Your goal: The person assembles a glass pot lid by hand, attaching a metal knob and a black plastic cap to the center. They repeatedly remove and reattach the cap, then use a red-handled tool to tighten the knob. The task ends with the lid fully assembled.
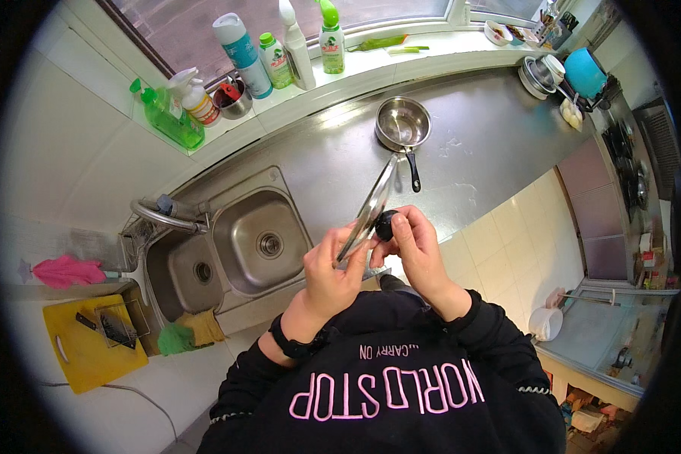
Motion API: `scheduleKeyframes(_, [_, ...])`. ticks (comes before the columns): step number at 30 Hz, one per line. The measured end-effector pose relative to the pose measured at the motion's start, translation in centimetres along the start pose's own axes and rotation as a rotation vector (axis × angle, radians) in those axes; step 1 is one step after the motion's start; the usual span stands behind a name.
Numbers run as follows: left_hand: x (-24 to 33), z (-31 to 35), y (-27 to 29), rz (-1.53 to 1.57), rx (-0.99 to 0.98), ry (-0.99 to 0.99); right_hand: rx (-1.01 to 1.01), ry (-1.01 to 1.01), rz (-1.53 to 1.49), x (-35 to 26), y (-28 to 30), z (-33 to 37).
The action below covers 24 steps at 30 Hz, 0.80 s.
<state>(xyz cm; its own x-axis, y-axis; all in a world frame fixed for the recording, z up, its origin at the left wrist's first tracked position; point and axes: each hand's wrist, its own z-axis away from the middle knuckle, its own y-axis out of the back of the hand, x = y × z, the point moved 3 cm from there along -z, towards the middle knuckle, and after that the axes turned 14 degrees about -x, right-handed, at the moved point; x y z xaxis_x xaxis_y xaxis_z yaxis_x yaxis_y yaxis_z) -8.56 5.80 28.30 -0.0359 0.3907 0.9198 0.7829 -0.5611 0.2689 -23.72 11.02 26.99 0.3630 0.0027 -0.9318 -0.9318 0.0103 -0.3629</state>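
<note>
A glass pot lid (374,198) with a metal rim is tilted up on its edge in front of my chest. My left hand (330,271) is closed on the lid's rim from the left. The fingers of my right hand (418,253) are wrapped round its black knob (387,225). Just beyond the lid, a small steel saucepan (402,121) stands upright on the steel counter (477,136), its black handle pointing toward me. The pan has no lid on it. The lid is seen nearly edge-on, so most of its face is hidden.
At left is a double sink (284,181) with a faucet (163,216). Several bottles (278,60) line the windowsill. Stacked bowls (541,76) and a blue basin (585,74) are at far right. A yellow cutting board (72,340) with a knife lies at lower left.
</note>
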Motion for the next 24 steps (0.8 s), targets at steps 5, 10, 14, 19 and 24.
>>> scheduleKeyframes(5, [-1.2, 0.2, 0.0, -0.007, 0.032, -0.027, -0.094, -0.335, -0.155, 0.4, 1.0, -0.2])
scheduleKeyframes(10, [-2.3, 0.4, 0.6, 0.065, 0.116, 0.063, -0.006, 0.137, 0.766, -1.3, 1.6, -0.2])
scheduleKeyframes(14, [-2.4, 0.6, 0.5, 0.061, 0.102, 0.068, -0.046, 0.387, 1.081, -1.2, 0.0, 0.1])
scheduleKeyframes(19, [-2.4, 0.2, 1.3, -0.007, 0.075, 0.041, -0.009, -0.127, 0.133, 0.6, 0.2, -0.5])
scheduleKeyframes(24, [-1.9, 0.2, 1.3, 0.009, 0.078, 0.038, -0.027, 0.313, 0.880, -1.0, 0.3, -1.1])
